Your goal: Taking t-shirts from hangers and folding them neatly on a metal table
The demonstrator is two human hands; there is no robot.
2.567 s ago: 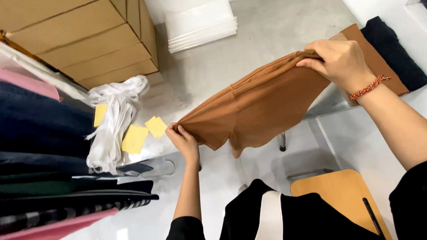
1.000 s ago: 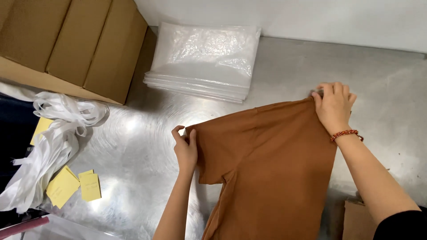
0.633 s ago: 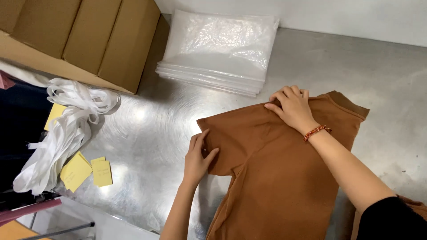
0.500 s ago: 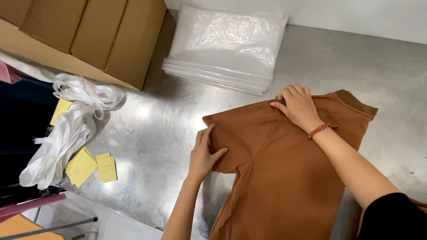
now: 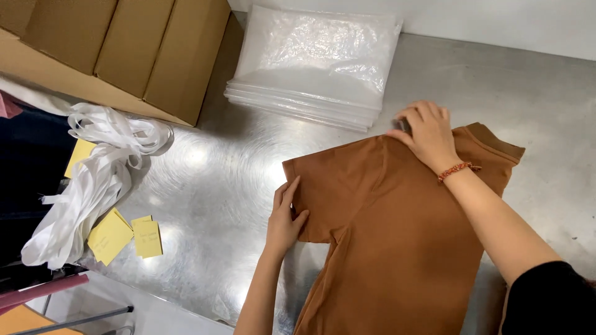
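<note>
A rust-brown short-sleeved shirt lies spread flat on the steel worktop, collar end toward the far wall, hem running off the near edge of the view. Its left sleeve is laid out toward the centre of the worktop.

The left hand rests palm-down on the edge of that sleeve, fingers extended and together, thumb apart on the fabric. Its grip is released: it presses the cloth and closes on nothing.

The right hand sits at the neckline, fingers curled down over the collar area. A small dark object shows just at its fingertips; what it is cannot be told. Whether this grip is clenched on the fabric or merely pressing it cannot be told. A beaded red bracelet circles the wrist, and a black sleeve covers the upper arm.

Just beyond the shirt's collar, near but apart from the right hand, lies a stack of clear plastic bags, flat and squared. To its left stand brown cardboard boxes, the nearest close beside the stack.

At the left of the worktop lies a loose bundle of white ribbon, with yellow paper tags just beside it, well apart from the shirt. Dark folded garments lie at the far left edge.
</note>
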